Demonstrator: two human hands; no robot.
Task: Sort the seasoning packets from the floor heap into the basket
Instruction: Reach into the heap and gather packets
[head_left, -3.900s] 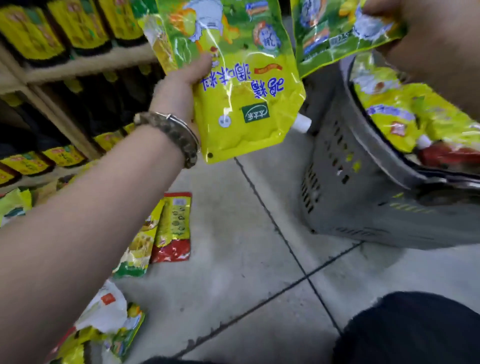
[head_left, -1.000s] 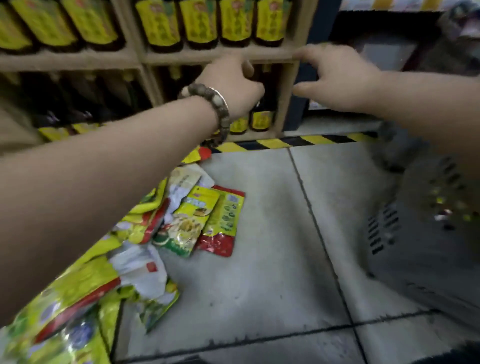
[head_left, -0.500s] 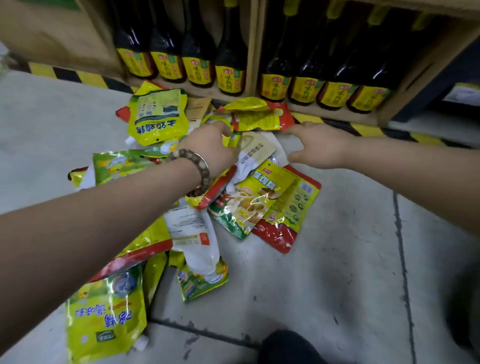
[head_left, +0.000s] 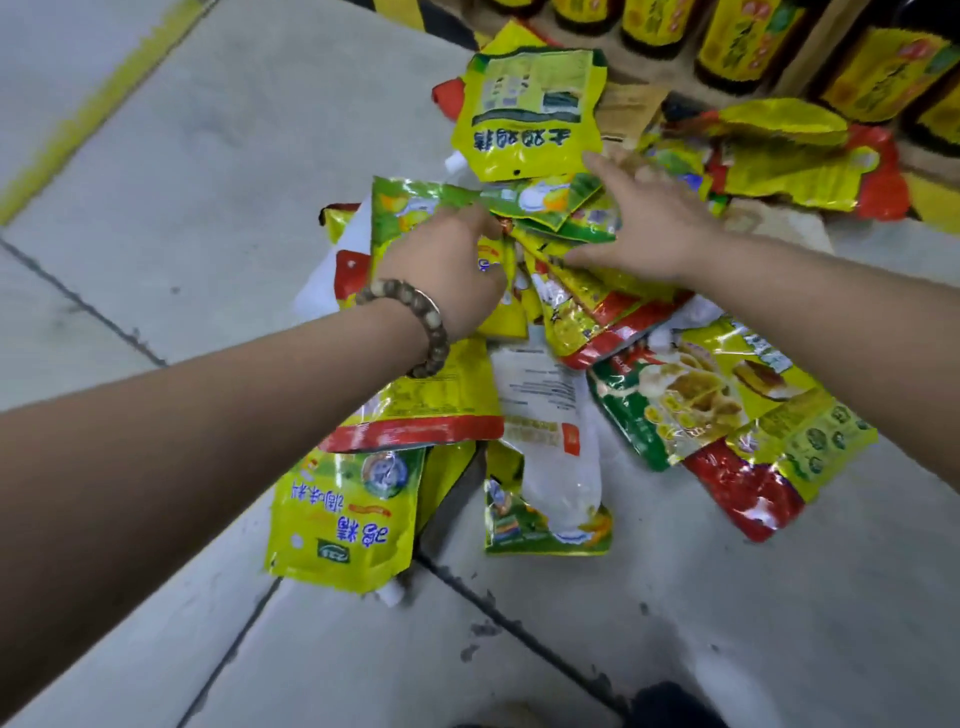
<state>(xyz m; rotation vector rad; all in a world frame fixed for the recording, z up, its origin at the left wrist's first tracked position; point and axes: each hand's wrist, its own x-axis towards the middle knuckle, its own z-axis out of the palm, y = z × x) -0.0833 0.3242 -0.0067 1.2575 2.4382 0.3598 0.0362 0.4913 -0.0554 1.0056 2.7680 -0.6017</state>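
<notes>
A heap of seasoning packets lies spread on the grey floor, mostly yellow, green and red foil pouches. My left hand, with a bead bracelet at the wrist, reaches into the middle of the heap. Its fingers curl down onto the edge of a green and yellow packet. My right hand lies flat on the packets beside it, fingers spread and straight. A yellow pouch with blue writing lies just beyond both hands. Another yellow pouch lies nearest me. The basket is out of view.
Dark bottles with yellow labels stand on a low wooden shelf behind the heap. A yellow and black floor stripe runs along the shelf foot. Bare tiled floor stretches to the left and in front.
The view has closed in on the heap. My right hand moved left onto the packets with fingers spread. My left hand went deeper into the pile.
</notes>
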